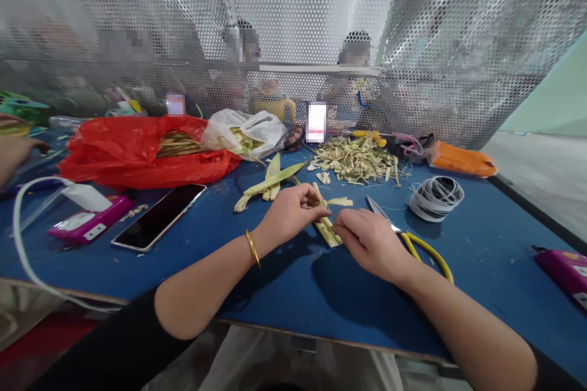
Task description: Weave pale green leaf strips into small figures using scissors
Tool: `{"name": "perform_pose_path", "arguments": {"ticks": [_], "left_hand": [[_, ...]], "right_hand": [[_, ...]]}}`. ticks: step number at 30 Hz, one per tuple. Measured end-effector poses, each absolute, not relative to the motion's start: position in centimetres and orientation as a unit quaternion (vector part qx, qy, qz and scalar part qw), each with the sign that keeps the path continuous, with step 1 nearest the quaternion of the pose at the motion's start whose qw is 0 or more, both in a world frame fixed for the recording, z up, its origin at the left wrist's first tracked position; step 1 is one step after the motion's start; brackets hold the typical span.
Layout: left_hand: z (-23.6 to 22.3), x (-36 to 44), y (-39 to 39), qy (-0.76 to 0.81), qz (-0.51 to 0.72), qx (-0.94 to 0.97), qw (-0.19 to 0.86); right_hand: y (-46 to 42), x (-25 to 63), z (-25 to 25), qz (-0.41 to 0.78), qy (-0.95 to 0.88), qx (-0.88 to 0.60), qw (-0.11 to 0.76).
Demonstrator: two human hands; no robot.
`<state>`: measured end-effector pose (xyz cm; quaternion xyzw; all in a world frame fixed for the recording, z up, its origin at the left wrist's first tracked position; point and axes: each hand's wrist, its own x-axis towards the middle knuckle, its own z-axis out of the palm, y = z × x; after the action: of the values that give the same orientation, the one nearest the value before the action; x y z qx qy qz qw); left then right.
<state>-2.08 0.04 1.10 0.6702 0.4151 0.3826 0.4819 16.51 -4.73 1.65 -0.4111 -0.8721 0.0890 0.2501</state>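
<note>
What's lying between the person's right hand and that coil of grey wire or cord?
In the head view, yellow-handled scissors lie between the right hand and the coil, blades pointing away from the person.

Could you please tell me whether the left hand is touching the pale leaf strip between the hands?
Touching. The head view shows the left hand pinching the pale leaf strip between thumb and forefinger.

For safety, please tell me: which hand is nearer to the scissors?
Right. The right hand is close beside the scissors; the left hand is farther away, on the right hand's other side.
</note>
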Motion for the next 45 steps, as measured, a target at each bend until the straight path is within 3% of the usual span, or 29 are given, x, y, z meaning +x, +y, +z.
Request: {"name": "perform_pose_path", "arguments": {"ticks": [4,9,14,18,20,27,33,38,45], "left_hand": [[1.1,-2.1,-0.5,0.411,0.311,0.751,0.412],[1.6,-1.8,-1.6,0.298,0.227,0.744,0.553],[2.0,-1.5,-1.8,0.277,0.304,0.668,0.62],[1.8,-1.3,-1.2,0.33,0.384,0.634,0.585],[1.6,-1.2,-0.9,0.374,0.419,0.617,0.551],[1.3,-1.1,-0.5,0.432,0.416,0.601,0.528],[0.9,-0.9,-0.6,0.439,0.404,0.598,0.535],[0.3,-0.7,-0.7,0.433,0.391,0.606,0.54],[0.8,-1.2,-1.4,0.414,0.276,0.78,0.38]], "right_hand": [[-4.8,16.8,2.2,0.079,-0.867,-0.396,0.293],[-3.1,17.9,1.9,0.225,-0.776,-0.468,0.358],[-2.4,17.3,1.0,0.417,-0.696,-0.477,0.338],[-3.1,16.2,0.6,0.495,-0.642,-0.491,0.317],[-3.5,16.0,0.6,0.462,-0.665,-0.49,0.322],[-4.9,15.7,1.1,0.167,-0.816,-0.383,0.4],[-5.0,15.8,1.4,0.158,-0.839,-0.317,0.413],[-5.5,15.4,1.7,0.141,-0.871,-0.323,0.343],[-4.8,16.5,2.2,0.151,-0.827,-0.379,0.386]]}}
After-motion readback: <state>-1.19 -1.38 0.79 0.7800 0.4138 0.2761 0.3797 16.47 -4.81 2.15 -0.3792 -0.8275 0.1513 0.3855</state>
